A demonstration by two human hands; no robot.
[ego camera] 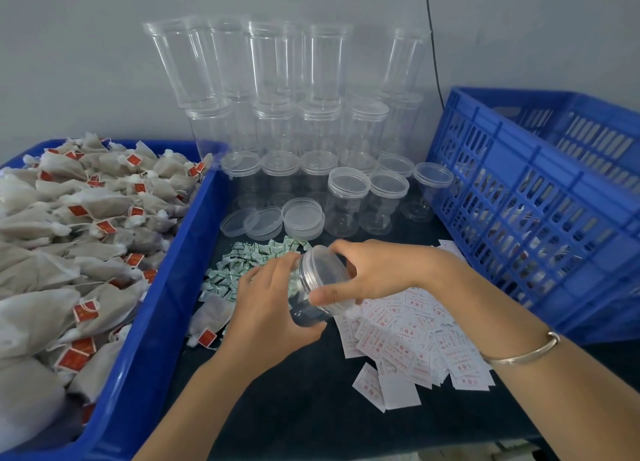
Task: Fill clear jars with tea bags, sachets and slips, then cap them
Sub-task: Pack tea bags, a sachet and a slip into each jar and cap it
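Both hands are on one clear jar [311, 313], held tilted in the air over the dark table [294, 408], lid end up and toward the right. The left hand [263, 308] grips the jar body from the left and underneath, fingers curled round the lower end. The right hand [381, 270] is clamped on the lid [323, 273], with the thumb on the near edge and the fingers over the far edge. The jar sits right between the two hands, touching both, with the dark table showing through its wall. Just behind and left of the jar is a pile of green-white sachets [242, 266]; the left hand overlaps part of it. Below and right of the jar, under the right wrist, is a scatter of white slips [408, 339] with red print. One loose tea bag [211, 318] lies on the table just left of the left hand. A blue bin [166, 304] along the left is heaped with tea bags [86, 218], grey pouches with red tags. Behind the sachets are loose lids [266, 218], some stacked. Capped jars [348, 201] stand behind those, and more stacked jars [277, 79] rise against the wall. A blue crate [536, 201] is at the right, tilted, well apart from the hands. There is a bracelet [519, 353] on the right wrist.
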